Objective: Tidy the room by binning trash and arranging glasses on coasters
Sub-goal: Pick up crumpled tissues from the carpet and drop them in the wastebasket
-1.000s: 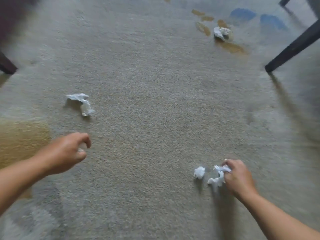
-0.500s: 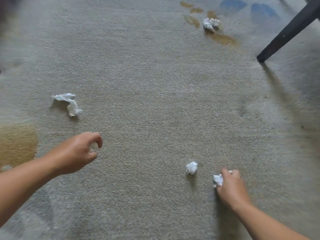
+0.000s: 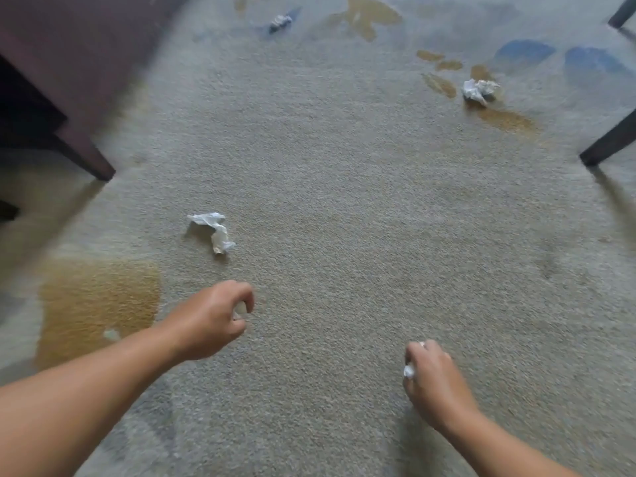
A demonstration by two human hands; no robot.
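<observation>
My right hand (image 3: 432, 380) hovers low over the carpet at the lower right, fingers closed around crumpled white tissue (image 3: 409, 370) that peeks out on its left side. My left hand (image 3: 210, 321) is curled into a loose fist at centre left, with a small pale paper scrap (image 3: 240, 309) showing between the fingers. A twisted white tissue (image 3: 215, 230) lies on the carpet just beyond my left hand. A crumpled paper ball (image 3: 479, 89) rests far right, and another wad (image 3: 280, 20) lies at the far top.
A dark wooden furniture leg (image 3: 86, 156) stands at the left. Black chair legs (image 3: 609, 142) stand at the right edge. The beige carpet (image 3: 344, 201) has ochre and blue patches.
My right hand has closed on the tissue pieces, and the small white ball beside it is gone from the carpet. My left hand stays curled. The view has tilted up.
</observation>
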